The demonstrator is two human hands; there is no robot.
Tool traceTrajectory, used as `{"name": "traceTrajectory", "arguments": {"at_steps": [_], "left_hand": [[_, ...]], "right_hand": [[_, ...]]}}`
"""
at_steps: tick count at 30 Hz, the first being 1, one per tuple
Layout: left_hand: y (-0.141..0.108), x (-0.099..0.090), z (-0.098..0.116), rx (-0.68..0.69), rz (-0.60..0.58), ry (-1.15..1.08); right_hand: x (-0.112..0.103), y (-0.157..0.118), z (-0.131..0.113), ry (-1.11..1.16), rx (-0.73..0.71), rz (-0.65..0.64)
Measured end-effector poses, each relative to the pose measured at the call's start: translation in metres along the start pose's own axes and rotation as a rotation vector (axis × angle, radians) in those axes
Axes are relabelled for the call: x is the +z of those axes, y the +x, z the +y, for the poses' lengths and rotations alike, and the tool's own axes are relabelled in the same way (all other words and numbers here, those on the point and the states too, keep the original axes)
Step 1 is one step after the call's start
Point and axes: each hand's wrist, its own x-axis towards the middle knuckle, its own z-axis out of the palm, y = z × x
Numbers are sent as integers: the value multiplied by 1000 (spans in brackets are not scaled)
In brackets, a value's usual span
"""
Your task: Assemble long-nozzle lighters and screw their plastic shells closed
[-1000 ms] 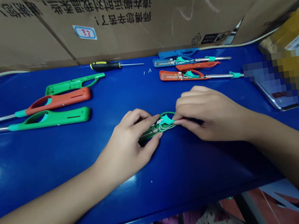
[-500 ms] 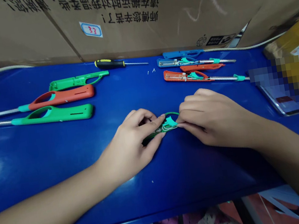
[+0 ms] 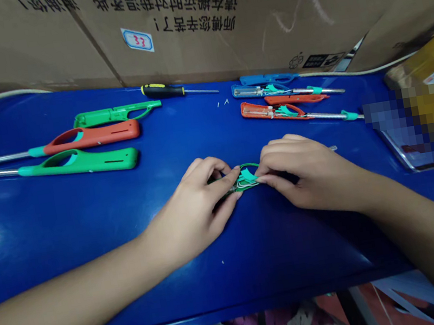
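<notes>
1. Well, from where I'm standing, the far left beyond the left hand has an orange lighter and a green lighter, both with metal rods, and behind them a loose green half-shell.
2. Farther off, past that hand's knuckles, lies a screwdriver, its tip pointing toward some small pale bits.
3. The left hand is clamped on the open green shell, thumb on the near edge, forefinger on the far one. That looks a sound grip; I'd press just enough to steady the shell without bending its thin loop.
4. Between the two hands, the shell lies low over the blue table, with a teal piece and white wires showing. I'd want the wires tucked flat inside the rim, clear of the teal piece, where nothing could nip them.
5. The right hand has thumb and finger pinched together on the tip of the teal piece; whether they also catch a wire, I can't tell. Small, gentle nudges seem wisest.
6. Beyond the right hand sit an open blue lighter and an open orange lighter, handy patterns for comparing the wire routing.
</notes>
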Motion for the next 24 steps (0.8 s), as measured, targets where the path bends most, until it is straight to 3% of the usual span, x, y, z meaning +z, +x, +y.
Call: {"name": "traceTrajectory", "arguments": {"at_steps": [6, 17, 24], "left_hand": [[0, 1, -2, 3, 23, -15], [1, 0, -1, -6, 14, -27], [1, 0, 0, -18, 13, -34]], "right_hand": [[2, 2, 4, 120, 10, 27], [-1, 0, 3, -139, -97, 17], [-4, 0, 2, -70, -59, 29]]}}
